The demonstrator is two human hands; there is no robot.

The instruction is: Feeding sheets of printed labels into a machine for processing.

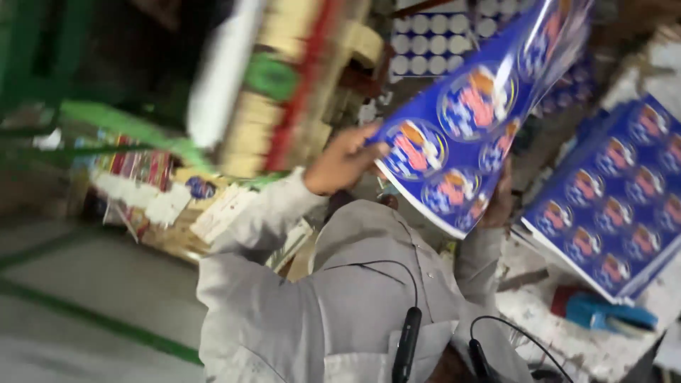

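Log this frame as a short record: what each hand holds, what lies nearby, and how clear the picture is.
left hand: grips the left edge of the blue sheet, which is printed with round labels
right hand: holds the same sheet at its lower right edge, fingers mostly hidden behind it
sheet: lifted and tilted, curving upward
nearby: stack of blue sheets to the right; blue brush below it
clothing: grey shirt
picture: blurred on the left

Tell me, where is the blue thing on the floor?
In the head view, the blue object lies at the lower right on the pale, dusty floor, just below the stack of blue printed sheets and right of the person's grey sleeve.
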